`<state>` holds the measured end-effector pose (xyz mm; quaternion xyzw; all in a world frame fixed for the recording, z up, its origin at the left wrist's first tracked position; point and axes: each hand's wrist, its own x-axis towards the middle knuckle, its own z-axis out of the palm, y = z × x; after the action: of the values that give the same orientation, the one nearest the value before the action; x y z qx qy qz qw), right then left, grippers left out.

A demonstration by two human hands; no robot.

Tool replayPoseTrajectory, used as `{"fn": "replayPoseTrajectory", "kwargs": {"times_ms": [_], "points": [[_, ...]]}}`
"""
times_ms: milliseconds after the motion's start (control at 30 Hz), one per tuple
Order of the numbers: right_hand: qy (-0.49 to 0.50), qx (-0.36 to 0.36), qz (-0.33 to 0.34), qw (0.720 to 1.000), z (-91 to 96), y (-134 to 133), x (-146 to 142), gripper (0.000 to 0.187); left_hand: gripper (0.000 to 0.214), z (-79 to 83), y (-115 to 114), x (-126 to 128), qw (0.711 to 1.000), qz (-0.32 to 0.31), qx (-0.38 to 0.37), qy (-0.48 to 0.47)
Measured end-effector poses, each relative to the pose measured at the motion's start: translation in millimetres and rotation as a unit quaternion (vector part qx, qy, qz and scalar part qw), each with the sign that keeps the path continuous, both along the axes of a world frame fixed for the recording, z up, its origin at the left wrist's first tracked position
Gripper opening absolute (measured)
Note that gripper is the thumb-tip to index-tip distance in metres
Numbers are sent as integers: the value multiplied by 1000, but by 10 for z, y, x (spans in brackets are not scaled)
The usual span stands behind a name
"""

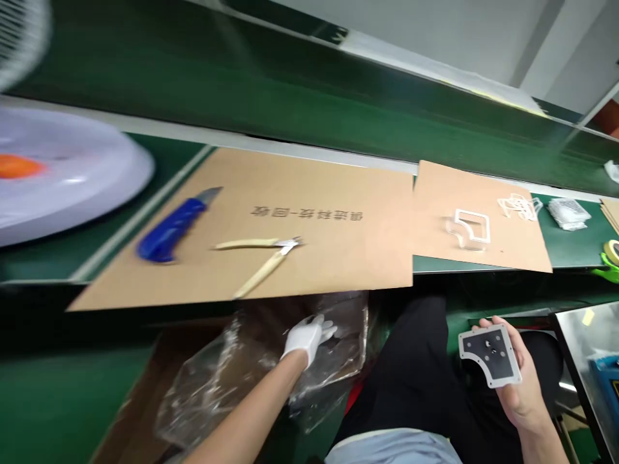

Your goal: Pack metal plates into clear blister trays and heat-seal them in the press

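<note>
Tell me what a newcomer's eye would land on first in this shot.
The bright blue utility knife and pale-handled side cutters stand out first, lying on a large brown cardboard sheet across the middle of the view. At lower right, the bare right hand holds a dark curved panel with a pale rim, while the white-gloved left hand rests over clear plastic wrap at lower centre.
</note>
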<state>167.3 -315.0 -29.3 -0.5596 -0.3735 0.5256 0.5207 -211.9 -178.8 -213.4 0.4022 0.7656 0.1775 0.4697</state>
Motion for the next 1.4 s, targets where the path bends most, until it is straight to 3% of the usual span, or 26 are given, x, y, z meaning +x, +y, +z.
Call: {"fn": "replayPoseTrajectory", "kwargs": {"times_ms": [67,167,233,300,367,433,500,600,700,800,900,1000,1133,1400], "points": [[-3,9,5,1000,2,28,24,119,42,109,-117,174,999,2,8,-49],[-34,11,27,999,0,97,46,118,45,619,-343,523,974,-106,87,-180],[-50,10,38,998,8,164,34,121,37,1095,-411,816,932,-222,178,-226],[-44,11,52,998,19,236,2,123,48,1533,-363,1119,875,-323,279,-229],[-20,16,67,997,28,294,-35,121,61,1845,-232,1382,817,-400,345,-231],[14,22,73,997,33,332,-59,120,55,2017,-81,1578,771,-461,370,-237],[37,28,62,997,37,361,-53,120,42,2092,57,1694,744,-497,375,-242],[22,31,48,998,57,440,44,120,33,2160,275,1732,737,-510,372,-242],[-59,54,44,996,102,651,254,110,30,2288,634,1682,750,-501,381,-203],[-181,79,38,980,168,1053,495,94,33,2466,1155,1668,756,-491,421,-96],[-279,100,64,953,227,1589,650,93,29,2626,1664,1765,712,-544,443,24],[-328,119,116,930,228,2091,708,105,22,2714,1989,1927,657,-615,426,92],[-370,127,157,907,128,2455,725,114,15,2697,2163,2079,630,-643,415,133],[-416,187,143,878,41,2484,717,93,15,2547,2260,2091,612,-660,418,124]]}}
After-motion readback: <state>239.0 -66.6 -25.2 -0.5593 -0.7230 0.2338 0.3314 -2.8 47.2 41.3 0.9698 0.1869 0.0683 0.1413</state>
